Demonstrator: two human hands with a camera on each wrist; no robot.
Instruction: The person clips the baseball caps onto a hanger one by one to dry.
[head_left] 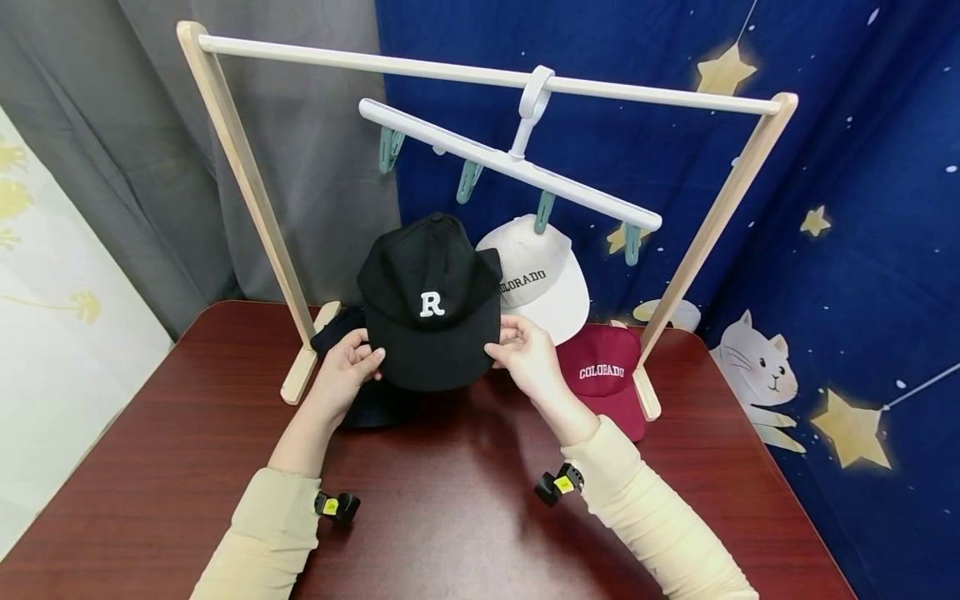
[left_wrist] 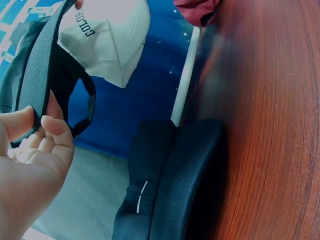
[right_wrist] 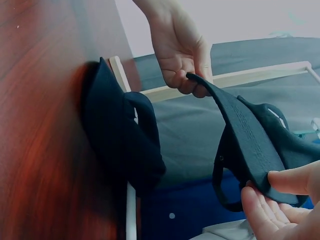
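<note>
The left hand [head_left: 347,371] pinches one side of the brim of the black cap [head_left: 430,333], and the right hand [head_left: 528,350] pinches the other. The black cap is off the table [head_left: 435,517], below the left half of the hanger [head_left: 495,157], and not yet clipped. Just one cap looks done: the white cap [head_left: 551,287] appears to hang from the clip [head_left: 545,212] right of the hanger's middle. Beyond the black cap, two more seem left: the dark cap [left_wrist: 172,180] under the hanger's left half, and the red cap [head_left: 603,387] below its right end.
</note>
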